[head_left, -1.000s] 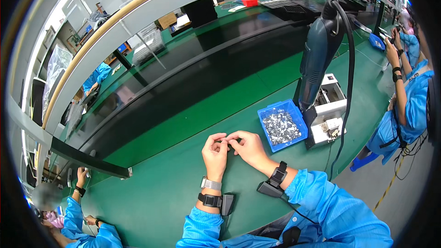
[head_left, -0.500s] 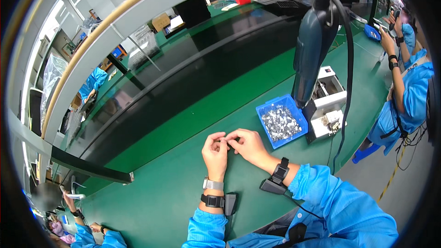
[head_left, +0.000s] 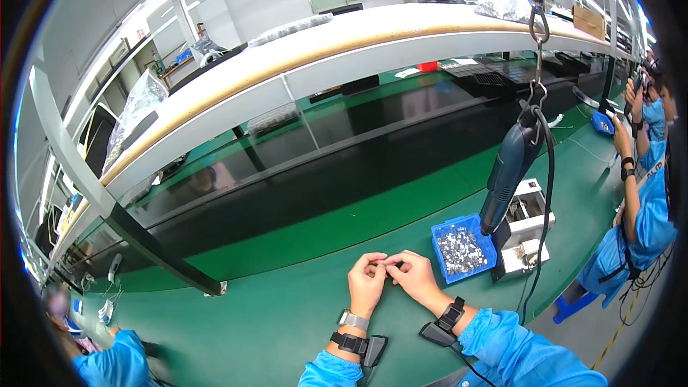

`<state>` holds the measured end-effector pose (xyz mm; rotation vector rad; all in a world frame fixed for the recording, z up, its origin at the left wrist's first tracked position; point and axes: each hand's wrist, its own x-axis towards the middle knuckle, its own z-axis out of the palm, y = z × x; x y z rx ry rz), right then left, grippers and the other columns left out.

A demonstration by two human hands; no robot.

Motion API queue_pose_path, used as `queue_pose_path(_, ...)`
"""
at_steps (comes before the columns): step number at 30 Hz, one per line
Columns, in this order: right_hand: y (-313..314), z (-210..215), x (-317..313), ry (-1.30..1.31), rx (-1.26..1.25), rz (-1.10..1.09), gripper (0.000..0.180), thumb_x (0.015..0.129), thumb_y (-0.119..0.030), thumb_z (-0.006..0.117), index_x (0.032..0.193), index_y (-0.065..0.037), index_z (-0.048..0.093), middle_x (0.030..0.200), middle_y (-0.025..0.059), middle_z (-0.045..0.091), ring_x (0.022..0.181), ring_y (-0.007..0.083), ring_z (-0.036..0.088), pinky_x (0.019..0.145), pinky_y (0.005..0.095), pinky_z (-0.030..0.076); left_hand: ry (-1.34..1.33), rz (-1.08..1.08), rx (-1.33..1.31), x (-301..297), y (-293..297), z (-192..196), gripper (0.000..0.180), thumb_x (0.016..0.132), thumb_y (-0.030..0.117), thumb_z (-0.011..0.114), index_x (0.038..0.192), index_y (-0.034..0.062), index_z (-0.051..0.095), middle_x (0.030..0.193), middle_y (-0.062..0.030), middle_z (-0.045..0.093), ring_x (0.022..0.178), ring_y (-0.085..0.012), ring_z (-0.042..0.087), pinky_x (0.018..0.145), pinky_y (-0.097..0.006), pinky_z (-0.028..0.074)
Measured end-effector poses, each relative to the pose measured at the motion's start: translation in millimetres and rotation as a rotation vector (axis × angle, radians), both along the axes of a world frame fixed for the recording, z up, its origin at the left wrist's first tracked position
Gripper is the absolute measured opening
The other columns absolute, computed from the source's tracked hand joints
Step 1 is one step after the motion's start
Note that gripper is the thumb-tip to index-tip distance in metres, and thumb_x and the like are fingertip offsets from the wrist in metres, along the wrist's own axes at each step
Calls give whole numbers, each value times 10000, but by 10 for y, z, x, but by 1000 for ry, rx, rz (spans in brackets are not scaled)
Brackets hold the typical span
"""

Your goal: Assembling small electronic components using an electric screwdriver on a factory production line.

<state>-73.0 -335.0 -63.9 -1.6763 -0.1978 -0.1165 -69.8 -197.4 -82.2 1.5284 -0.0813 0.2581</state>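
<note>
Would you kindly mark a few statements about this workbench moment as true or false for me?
1. Both hands meet fingertip to fingertip above the green bench. True: the left hand and the right hand pinch at something too small to tell over the green bench.
2. The blue bin is empty. False: the blue bin holds a heap of small grey parts.
3. A blue power tool hangs from a hook above the bin. True: the blue power tool hangs on a hook with a black cable.
4. The right hand rests inside the bin. False: it is left of the bin, apart from it.
</note>
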Motion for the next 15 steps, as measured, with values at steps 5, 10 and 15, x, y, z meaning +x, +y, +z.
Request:
queue_pose_path(5, -4, 34, 11, 16, 13, 14, 105, 879, -15, 677, 969, 12, 725, 904, 54, 634, 624, 95, 642, 545, 218, 494, 9, -4, 21, 17, 0, -9, 142, 887, -29, 617, 1018, -8, 668, 902, -46, 677, 674, -56, 612, 582, -205, 494)
queue_pose_path(10, -5, -12, 27, 57, 139, 15, 110, 885, -16, 678, 975, 40, 706, 982, 73, 667, 644, 95, 632, 542, 217, 501, 6, -15, 21, 1, -2, -7, 184, 851, -49, 649, 1030, -10, 667, 938, -63, 692, 690, -57, 615, 596, -204, 499)
queue_pose_path(15, -35, -35, 25, 91, 159, 22, 112, 887, -20, 679, 974, 46, 706, 980, 79, 671, 652, 99, 636, 540, 216, 503, 14, -38, 61, -20, -4, 28, 212, 867, -47, 646, 1076, -18, 637, 981, -62, 684, 710, -58, 606, 636, -202, 514)
